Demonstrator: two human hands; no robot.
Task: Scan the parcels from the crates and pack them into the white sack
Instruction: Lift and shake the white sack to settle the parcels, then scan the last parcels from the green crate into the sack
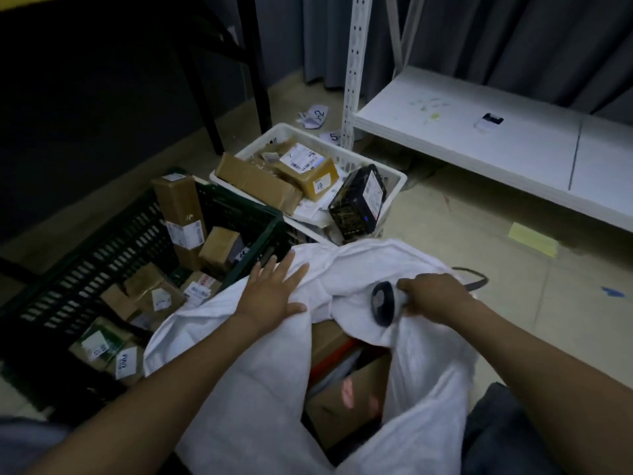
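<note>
- Presses the left hand [274, 293] flat on the sack [257, 406], fingers straight and spread, holding nothing, at the far left part of the rim.
- Grips a dark scanner [382, 301] in the right hand [431, 296], fingers curled round its handle, head pointing left and down toward the sack's mouth. Cannot tell whether the same fingers also pinch the cloth.
- Between the two hands, the sack's mouth open, white cloth bunched round it. Inside, brown boxes [339, 416], one with a reddish glow on top.
- Left of the sack and touching it, a green crate [102, 255] holding brown parcels [147, 296], most with white labels. One tall box [180, 207] upright against the far wall.
- Beyond the sack, a white crate [397, 180] just beside the green one, with more brown parcels and a black parcel [358, 204] leaning at its near right corner.
- Just right of the right hand, a black cable [476, 282] on the floor.
- Farther right, a low white shelf [479, 138], with a yellow note [532, 240] on the floor near it and paper slips [317, 116] by the shelf's post.
</note>
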